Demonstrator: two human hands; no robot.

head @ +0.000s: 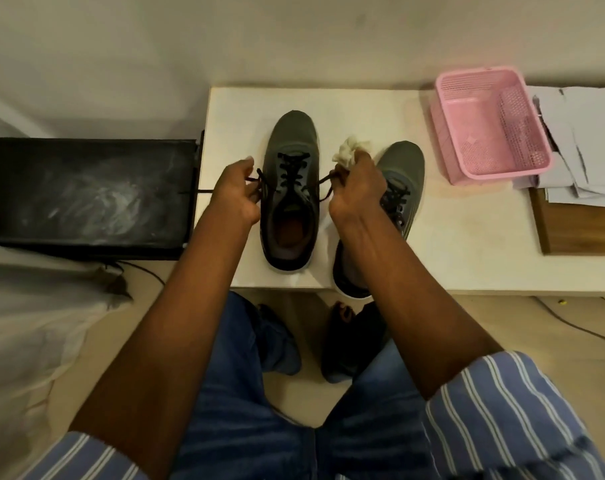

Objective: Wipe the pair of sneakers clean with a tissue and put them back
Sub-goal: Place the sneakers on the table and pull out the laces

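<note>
Two grey sneakers with black laces stand side by side on a white table (450,237), toes pointing away from me. The left sneaker (291,140) is in the middle; the right sneaker (405,161) sits closer to the front edge, its heel overhanging and partly hidden by my right forearm. My left hand (237,188) pinches the left lace end of the left sneaker. My right hand (358,192) pinches the other lace end and also holds a crumpled white tissue (349,148). Both laces are pulled taut sideways.
A pink plastic basket (523,157) stands at the table's back right, with loose papers (592,133) and a wooden board (578,226) beyond it. A black dusty box (86,195) lies left of the table. My knees and feet are below the table's front edge.
</note>
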